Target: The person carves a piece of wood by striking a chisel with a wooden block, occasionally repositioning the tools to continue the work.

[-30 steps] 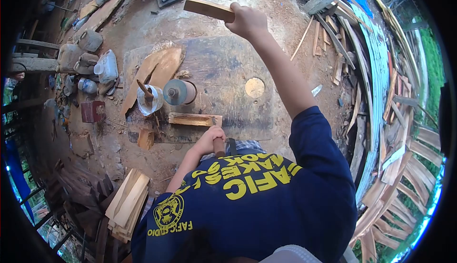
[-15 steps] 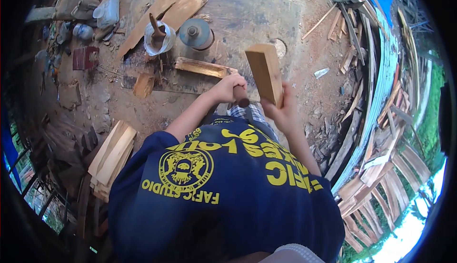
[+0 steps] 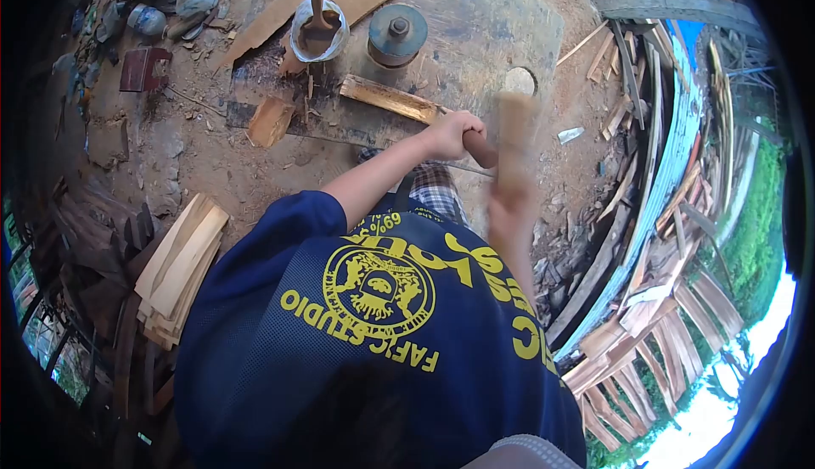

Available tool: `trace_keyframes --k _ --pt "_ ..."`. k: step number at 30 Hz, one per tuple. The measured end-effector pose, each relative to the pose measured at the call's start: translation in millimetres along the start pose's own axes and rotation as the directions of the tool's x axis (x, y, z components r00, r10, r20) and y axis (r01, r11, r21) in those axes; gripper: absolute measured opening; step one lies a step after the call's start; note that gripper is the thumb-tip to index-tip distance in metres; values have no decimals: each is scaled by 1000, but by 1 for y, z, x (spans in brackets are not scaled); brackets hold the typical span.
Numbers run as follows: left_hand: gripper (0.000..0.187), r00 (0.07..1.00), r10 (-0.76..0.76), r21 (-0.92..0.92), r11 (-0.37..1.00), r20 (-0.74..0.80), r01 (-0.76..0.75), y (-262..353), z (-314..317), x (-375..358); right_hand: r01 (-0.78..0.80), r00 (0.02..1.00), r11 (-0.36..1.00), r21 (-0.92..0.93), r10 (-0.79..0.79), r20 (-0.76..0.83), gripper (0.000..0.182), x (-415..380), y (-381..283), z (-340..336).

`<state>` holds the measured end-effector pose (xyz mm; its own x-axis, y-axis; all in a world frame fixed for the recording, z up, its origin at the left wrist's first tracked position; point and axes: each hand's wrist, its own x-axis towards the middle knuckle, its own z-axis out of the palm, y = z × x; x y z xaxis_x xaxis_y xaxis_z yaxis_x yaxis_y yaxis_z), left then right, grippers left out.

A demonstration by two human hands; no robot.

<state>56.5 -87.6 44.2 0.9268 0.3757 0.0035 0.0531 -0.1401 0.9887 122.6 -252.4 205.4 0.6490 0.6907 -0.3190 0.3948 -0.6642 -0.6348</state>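
My left hand [image 3: 450, 136] is closed round a tool with a round brown wooden handle [image 3: 480, 150], whose end points right. Just beyond that hand, a long narrow piece of wood [image 3: 386, 100] lies on the board. My right hand [image 3: 509, 206], smeared by motion, grips the lower end of a wooden block [image 3: 514, 134]. The blurred block stands out forward from the hand, close beside the handle's end; whether they touch is unclear.
The worn wooden board [image 3: 475, 23] bears a round metal-topped object [image 3: 397, 34] and a white tub [image 3: 319, 32] with a brush. A wood chunk [image 3: 270, 121] lies at its near edge. Stacked wood pieces [image 3: 182, 265] are at left, planks [image 3: 654, 367] at right.
The view has shifted, so the board's objects appear farther right and higher. The right hand's block has moved close beside the handle's end and is blurred. Both hands keep their hold.
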Motion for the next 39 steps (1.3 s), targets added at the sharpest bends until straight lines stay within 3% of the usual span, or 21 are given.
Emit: trace_keyframes --k 1,6,8,9,10,11,13,14,15,18,21,22,23,25,27,28,30,31,35,37,39 --pt "24 997 67 12 998 -45 -67 -11 7 -5 12 995 984 178 7 -104 52 -6 26 38" --pt "29 997 37 -133 990 -61 -45 -14 5 -13 -66 998 995 80 67 -15 48 -15 10 30" --pt "28 995 75 -84 993 -63 -80 -17 3 -12 63 986 965 256 -20 -168 42 -24 -31 -4" --pt "27 993 98 -39 994 -62 -100 -16 1 -15 98 964 797 596 71 -255 33 -34 -47 -12" --pt "27 994 94 -39 995 -63 -97 -15 -1 -16 280 956 743 608 -158 -247 30 -41 -40 -32" --pt "27 996 86 -34 996 -38 -87 -11 -3 -16 481 855 671 565 -215 -473 31 -42 -53 -30" --pt "26 996 85 -33 996 -8 -85 -16 -2 -12 527 849 375 762 -193 -492 37 -43 -15 -10" --pt "25 997 76 -85 993 -15 -77 -28 4 -11 199 971 817 542 -88 -223 38 -29 11 22" --pt "25 998 65 -138 988 -23 -67 -35 10 -10 -155 987 983 95 158 -25 40 -17 25 51" --pt "24 969 150 -141 973 -198 -180 -7 5 -25 -5 989 999 -39 -1 -149 41 -27 3 57" --pt "23 983 185 -21 983 0 -184 -18 -2 -26 -2 990 995 98 16 -138 41 -37 -8 21" --pt "23 977 213 5 977 -12 -213 -23 -1 -24 18 977 908 419 73 -200 44 -46 -16 1" --pt "23 977 215 7 977 -16 -215 -22 -3 -22 248 927 837 488 -58 -372 47 -50 -43 -22" --pt "23 987 159 -26 987 22 -158 -18 -5 -23 422 836 749 510 -104 -539 37 -58 -65 -59" --pt "23 981 196 -8 981 5 -196 -16 -5 -22 626 727 383 679 30 -686 37 -60 -84 -50" --pt "24 973 231 13 973 -15 -231 -16 -6 -21 627 726 384 678 28 -687 37 -71 -38 -52" --pt "22 988 150 37 988 47 -151 -34 -1 -25 85 980 931 354 -13 -199 39 -28 -22 70" --pt "21 990 64 71 995 122 -73 -41 -2 -29 -132 990 991 -9 132 40 40 -34 15 82" --pt "22 999 40 -19 999 19 -40 -45 3 -54 -155 980 988 21 151 131 43 -35 19 62" --pt "26 916 276 383 844 290 -375 -68 5 -56 -212 976 949 234 218 0 44 -34 11 39" --pt "25 920 273 359 859 282 -365 -58 6 -52 -166 974 960 227 195 -112 46 -35 24 31"
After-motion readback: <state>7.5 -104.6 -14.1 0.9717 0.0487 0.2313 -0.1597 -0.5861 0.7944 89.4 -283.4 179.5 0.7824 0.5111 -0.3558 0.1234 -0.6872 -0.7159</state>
